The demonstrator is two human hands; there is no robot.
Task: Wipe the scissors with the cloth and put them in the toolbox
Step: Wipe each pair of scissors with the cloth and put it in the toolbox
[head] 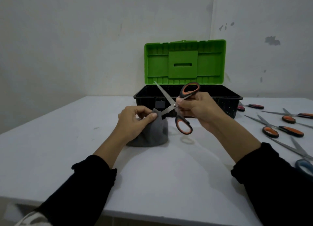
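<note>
Head view: 1 frame, looking down over both forearms at a white table (pixel 50 141).
Scissors in hand: orange-and-black scissors (pixel 171 105) held up off the table, blades spread wide in an X. 1 blade points up toward the toolbox, the other runs down into the cloth.
Right hand: right hand (pixel 199 109) curled round the scissors near the pivot and upper handle; lower handle loop hangs free below.
Left hand: left hand (pixel 133 121) pinches the grey cloth (pixel 149 134) between thumb and forefinger, right over the lower blade tip. Cloth bottom rests on the table.
Stage, as judged: wiping under way, stowing not yet done.
Risk 1: blade edge sits under thin cloth at the left fingertips; a fast pull or a slip of the pinch could cut.
Risk 2: blades are open, so a squeeze of the right hand could close them on the cloth or a finger.
Risk 3: raised blade tip points at the box front; a forward lift could knock the rim.
Toolbox: black toolbox (pixel 227 100) with green lid (pixel 184 63) upright, just behind the hands; contents not visible.
Right side: several more scissors (pixel 284 129) lie spread near the right forearm; a sweep that way could scatter them.
Open room: bare tabletop to the left and toward the near edge.
</note>
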